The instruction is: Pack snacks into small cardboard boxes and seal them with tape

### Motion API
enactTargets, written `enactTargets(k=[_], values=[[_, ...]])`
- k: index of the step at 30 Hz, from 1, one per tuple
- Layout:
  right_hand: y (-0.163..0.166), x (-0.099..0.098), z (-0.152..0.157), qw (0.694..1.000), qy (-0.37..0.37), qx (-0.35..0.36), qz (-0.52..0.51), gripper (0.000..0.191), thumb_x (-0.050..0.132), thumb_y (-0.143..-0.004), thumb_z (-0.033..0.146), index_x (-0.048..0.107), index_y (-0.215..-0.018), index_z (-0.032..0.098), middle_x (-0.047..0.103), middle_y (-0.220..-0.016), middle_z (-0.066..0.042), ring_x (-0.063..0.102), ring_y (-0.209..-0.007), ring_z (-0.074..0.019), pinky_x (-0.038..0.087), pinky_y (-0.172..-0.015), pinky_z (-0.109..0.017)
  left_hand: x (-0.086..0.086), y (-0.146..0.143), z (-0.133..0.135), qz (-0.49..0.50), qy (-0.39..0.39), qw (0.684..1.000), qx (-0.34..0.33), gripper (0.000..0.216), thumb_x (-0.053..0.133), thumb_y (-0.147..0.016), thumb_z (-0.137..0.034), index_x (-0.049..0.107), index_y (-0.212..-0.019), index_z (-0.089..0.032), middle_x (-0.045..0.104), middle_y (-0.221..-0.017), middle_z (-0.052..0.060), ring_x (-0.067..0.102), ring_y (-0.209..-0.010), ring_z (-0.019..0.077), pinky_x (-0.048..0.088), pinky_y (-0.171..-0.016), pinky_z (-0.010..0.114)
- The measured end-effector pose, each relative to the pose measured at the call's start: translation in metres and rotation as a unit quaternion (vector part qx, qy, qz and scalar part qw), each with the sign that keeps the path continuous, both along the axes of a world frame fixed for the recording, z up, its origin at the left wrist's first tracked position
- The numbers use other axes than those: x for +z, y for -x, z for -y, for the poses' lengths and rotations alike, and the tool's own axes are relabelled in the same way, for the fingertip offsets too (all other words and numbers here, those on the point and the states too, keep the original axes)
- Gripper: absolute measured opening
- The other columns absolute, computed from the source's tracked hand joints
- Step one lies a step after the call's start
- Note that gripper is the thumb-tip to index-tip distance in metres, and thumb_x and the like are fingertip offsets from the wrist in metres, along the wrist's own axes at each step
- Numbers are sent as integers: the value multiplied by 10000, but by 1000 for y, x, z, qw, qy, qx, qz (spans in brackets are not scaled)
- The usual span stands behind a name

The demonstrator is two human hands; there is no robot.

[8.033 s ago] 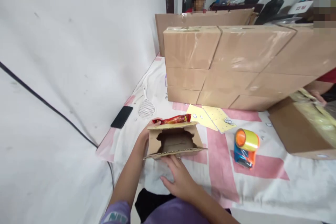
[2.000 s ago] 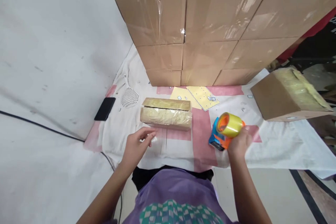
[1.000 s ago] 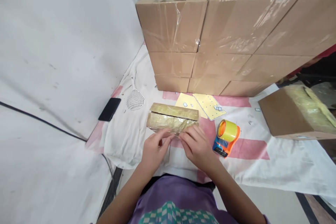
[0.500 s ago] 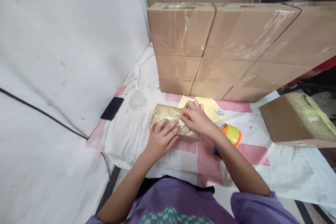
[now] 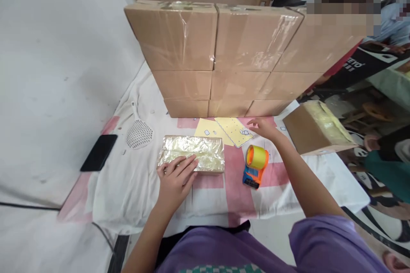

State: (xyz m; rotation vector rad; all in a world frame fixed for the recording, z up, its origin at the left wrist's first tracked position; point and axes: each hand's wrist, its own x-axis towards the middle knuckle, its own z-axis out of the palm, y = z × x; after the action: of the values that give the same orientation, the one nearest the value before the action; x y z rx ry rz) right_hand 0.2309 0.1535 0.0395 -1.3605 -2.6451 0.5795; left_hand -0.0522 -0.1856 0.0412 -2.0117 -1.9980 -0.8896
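A small cardboard box (image 5: 206, 151) wrapped in shiny clear tape lies flat in front of me. My left hand (image 5: 177, 175) rests on its near left part, fingers spread over the taped top. My right hand (image 5: 261, 128) is off the box, held over the cloth to the right with fingers apart and nothing in them. Below it stands a tape dispenser (image 5: 253, 175), blue and orange, with a yellowish roll of tape (image 5: 257, 156). Yellow patterned paper sheets (image 5: 232, 130) lie just behind the box, left of my right hand.
Stacked, taped cardboard boxes (image 5: 240, 51) form a wall along the back. Another taped box (image 5: 315, 130) stands at the right. A white slotted scoop (image 5: 139, 133) and a black phone (image 5: 99, 152) lie at the left, near the white wall (image 5: 64, 72). A person is behind the stack.
My right hand has let go of the box and moved right, past the tape dispenser. My left hand stays on the box. The view has turned to the right.
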Motion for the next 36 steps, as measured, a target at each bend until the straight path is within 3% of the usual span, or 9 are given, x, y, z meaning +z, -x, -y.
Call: enactTargets(k=[6, 9, 11, 15, 18, 22, 28, 32, 36], values=[[-3, -29, -1, 996, 39, 79, -13, 375, 613, -880, 161, 726, -1234, 213, 645, -1101, -97, 636, -946, -206, 493, -825, -303, -6, 2, -7, -25, -11, 1000, 1, 292, 619, -979, -245, 668, -1257, -320, 722, -1301, 0, 631, -1149, 267, 263, -969, 452], [12, -29, -4, 993, 31, 110, -39, 223, 620, -850, 147, 764, -1013, 194, 632, -1067, -85, 614, -884, -186, 457, -776, -282, -7, 3, -9, -33, -14, 999, 3, 299, 621, -975, -249, 668, -1261, -321, 726, -1293, -1, 631, -1141, 268, 258, -969, 453], [18, -27, -8, 993, 22, 100, -65, 129, 596, -860, 165, 723, -880, 181, 631, -1016, -74, 594, -867, -181, 440, -778, -283, -7, 3, -10, -36, -18, 999, 2, 303, 625, -972, -253, 666, -1265, -318, 732, -1283, -1, 633, -1132, 266, 257, -966, 452], [19, -11, -11, 990, -20, 22, -139, 209, 409, -963, 243, 603, -937, 167, 601, -925, -76, 539, -823, -187, 428, -761, -314, -7, 2, -10, -39, -20, 999, -1, 308, 629, -967, -248, 666, -1266, -309, 736, -1274, 2, 636, -1117, 264, 266, -951, 445], [17, 10, 16, 976, -3, -17, -215, 206, 390, -976, 319, 538, -925, 185, 582, -870, -47, 501, -741, -171, 419, -694, -313, -7, 2, -8, -42, -14, 999, -3, 320, 627, -968, -235, 660, -1278, -307, 734, -1280, 6, 632, -1122, 262, 274, -938, 439], [30, 27, 98, 935, 140, 20, -325, 134, 476, -954, 315, 538, -895, 211, 573, -837, -1, 510, -755, -157, 413, -685, -285, -5, 8, -3, -41, -2, 999, -10, 331, 619, -970, -218, 659, -1285, -312, 730, -1286, 8, 629, -1133, 259, 279, -940, 437], [71, -22, 193, 880, 284, -70, -373, 80, 441, -938, 275, 461, -868, 242, 482, -716, 54, 434, -559, -123, 344, -556, -255, -8, 19, 2, -27, -15, 999, -6, 361, 659, -944, -213, 662, -1291, -311, 743, -1259, 13, 633, -1144, 264, 283, -979, 445], [84, -57, 200, 816, 352, -76, -452, 102, 456, -926, 336, 438, -876, 249, 489, -786, 52, 417, -510, -103, 336, -509, -253, -14, 20, 2, -32, -21, 999, -8, 359, 669, -937, -234, 668, -1288, -309, 744, -1257, 22, 635, -1137, 270, 281, -981, 448], [96, -69, 198, 826, 293, -91, -473, 111, 493, -913, 346, 496, -889, 238, 519, -795, 34, 497, -646, -135, 396, -586, -257, -18, 21, 1, -44, -29, 999, -5, 350, 671, -940, -245, 674, -1285, -302, 739, -1268, 32, 630, -1151, 276, 275, -996, 451]])
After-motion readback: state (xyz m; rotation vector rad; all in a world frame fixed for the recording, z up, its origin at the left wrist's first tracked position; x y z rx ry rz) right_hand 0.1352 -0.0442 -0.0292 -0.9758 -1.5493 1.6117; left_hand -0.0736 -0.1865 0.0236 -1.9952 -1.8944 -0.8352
